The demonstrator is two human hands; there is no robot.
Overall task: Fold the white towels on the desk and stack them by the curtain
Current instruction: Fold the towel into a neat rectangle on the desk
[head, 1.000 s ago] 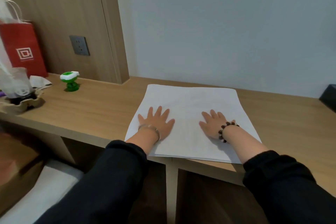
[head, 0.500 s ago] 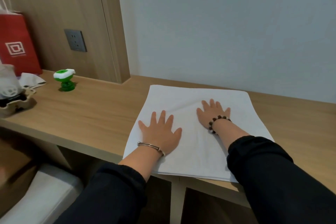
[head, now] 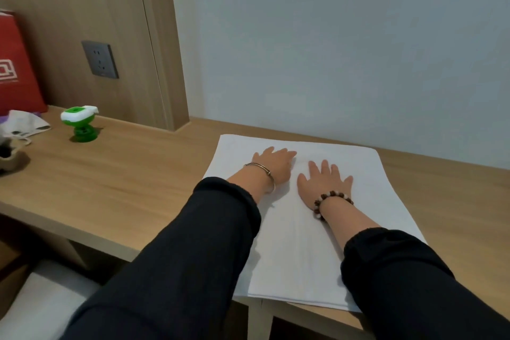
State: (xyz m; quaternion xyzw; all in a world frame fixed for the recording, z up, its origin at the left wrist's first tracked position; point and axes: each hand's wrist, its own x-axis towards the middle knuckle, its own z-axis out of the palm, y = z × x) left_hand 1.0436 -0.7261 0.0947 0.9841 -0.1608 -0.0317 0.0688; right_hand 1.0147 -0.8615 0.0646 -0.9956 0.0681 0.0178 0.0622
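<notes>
Wall: pale grey-blue, rising straight up behind the desk and filling most of the view.
Wood panel: brown, on the wall to the left of the towel, past the desk's back corner.
Desk: light wood, long, running from left to right under everything.
Towel: white, folded flat into a big rectangle in more than one layer, lying on the desk. Its near edge hangs a tiny bit over the desk's front edge.
Sleeves: black, one on each arm, both reaching over the towel from the near side.
Red bag: standing far to the left of the towel, against the wood panel, cut off by the picture edge.
Left hand: lying flat on the far left part of the towel, fingers stretched out and close together, holding nothing. A thin silver bangle sits on its wrist.
Right hand: flat on the towel just right of the left hand, fingers spread out, holding nothing. A bead bracelet sits on its wrist.
Wall socket: dark grey, on the wood panel, up and left of the towel.
Green and white toy: small, standing on the desk well to the left of the towel.
Crumpled white paper: on the desk further left than the toy, in front of the red bag.
</notes>
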